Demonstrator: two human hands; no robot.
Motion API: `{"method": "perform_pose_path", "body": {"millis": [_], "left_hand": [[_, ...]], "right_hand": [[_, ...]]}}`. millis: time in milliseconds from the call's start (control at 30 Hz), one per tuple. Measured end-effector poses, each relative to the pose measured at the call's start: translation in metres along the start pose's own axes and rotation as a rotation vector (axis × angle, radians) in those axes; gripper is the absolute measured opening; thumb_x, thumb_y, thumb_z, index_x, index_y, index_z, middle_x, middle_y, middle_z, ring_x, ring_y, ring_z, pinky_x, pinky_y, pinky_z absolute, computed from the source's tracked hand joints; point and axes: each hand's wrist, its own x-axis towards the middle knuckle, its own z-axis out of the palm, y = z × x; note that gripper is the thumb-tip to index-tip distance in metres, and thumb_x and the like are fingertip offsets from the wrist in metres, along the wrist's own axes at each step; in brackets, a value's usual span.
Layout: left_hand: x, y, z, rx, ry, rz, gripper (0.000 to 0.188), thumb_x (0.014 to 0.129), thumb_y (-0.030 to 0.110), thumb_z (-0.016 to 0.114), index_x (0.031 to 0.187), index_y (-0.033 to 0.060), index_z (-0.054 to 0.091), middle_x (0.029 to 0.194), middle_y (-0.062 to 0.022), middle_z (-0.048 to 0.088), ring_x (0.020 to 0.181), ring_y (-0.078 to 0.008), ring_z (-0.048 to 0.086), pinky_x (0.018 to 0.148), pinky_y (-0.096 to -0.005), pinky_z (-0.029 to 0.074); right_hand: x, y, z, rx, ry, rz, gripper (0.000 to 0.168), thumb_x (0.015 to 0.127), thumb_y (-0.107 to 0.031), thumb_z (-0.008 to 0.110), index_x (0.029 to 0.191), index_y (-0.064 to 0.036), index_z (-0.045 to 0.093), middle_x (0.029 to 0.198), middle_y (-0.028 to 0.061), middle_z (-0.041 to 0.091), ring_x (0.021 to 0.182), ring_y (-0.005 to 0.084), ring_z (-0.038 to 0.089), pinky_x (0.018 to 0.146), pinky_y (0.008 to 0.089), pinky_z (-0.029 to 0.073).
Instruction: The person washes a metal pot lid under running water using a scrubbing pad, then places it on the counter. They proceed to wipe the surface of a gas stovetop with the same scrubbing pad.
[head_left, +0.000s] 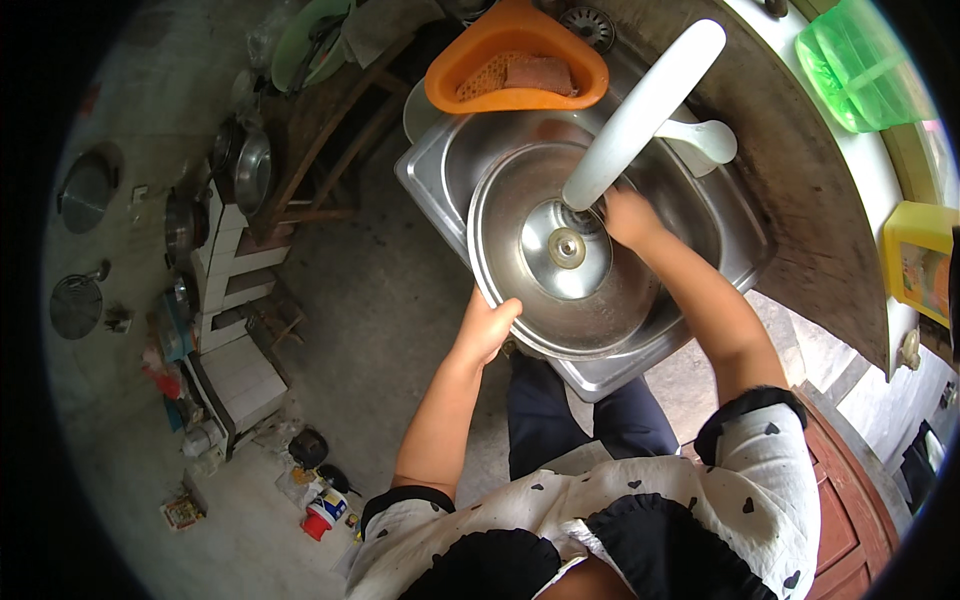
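A large round metal lid, with a round fitting at its middle, is held tilted over the stainless steel sink. My left hand grips the lid's near-left rim, thumb over the edge. My right hand is at the lid's inner face, right of the middle. Its fingers are partly hidden behind the white faucet spout, and a dark patch shows beside them; whether they hold something I cannot tell. No running water can be made out at the spout's end.
An orange drain basket holding a scrub pad stands at the sink's far edge, beside a sink strainer. The faucet lever sticks out to the right. A green plastic container and a yellow jug stand on the right ledge.
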Motion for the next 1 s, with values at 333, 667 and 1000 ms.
{"method": "perform_pose_path", "body": {"millis": [333, 667, 1000], "left_hand": [[-0.003, 0.008, 0.001, -0.126, 0.056, -0.136, 0.054, 0.068, -0.009, 0.047, 0.120, 0.0024, 0.040, 0.092, -0.0075, 0.054, 0.073, -0.0162, 0.057, 0.055, -0.0275, 0.048], [-0.016, 0.040, 0.033, -0.134, 0.032, -0.025, 0.048, 0.083, 0.003, 0.049, 0.127, 0.0077, 0.031, 0.103, -0.0114, 0.051, 0.082, -0.0212, 0.060, 0.057, -0.0328, 0.056], [-0.052, 0.050, 0.042, -0.265, -0.227, 0.054, 0.056, 0.094, 0.025, 0.044, 0.141, 0.0106, 0.018, 0.134, -0.0198, 0.035, 0.114, -0.0337, 0.048, 0.097, -0.0435, 0.039]], "right_hand": [[-0.053, -0.132, -0.040, 0.626, -0.459, -0.406, 0.030, 0.080, -0.014, 0.058, 0.107, -0.004, 0.052, 0.095, 0.0196, 0.059, 0.089, 0.0346, 0.058, 0.078, 0.0401, 0.044], [-0.151, -0.115, -0.110, 0.206, -0.166, -0.510, 0.046, 0.064, -0.023, 0.072, 0.103, -0.005, 0.057, 0.083, 0.0134, 0.056, 0.082, 0.0326, 0.055, 0.076, 0.0394, 0.046], [-0.153, -0.108, -0.184, 0.222, 0.480, -0.412, 0.049, 0.049, 0.007, 0.062, 0.097, -0.004, 0.059, 0.084, 0.0121, 0.056, 0.080, 0.0316, 0.053, 0.071, 0.0385, 0.045]]}}
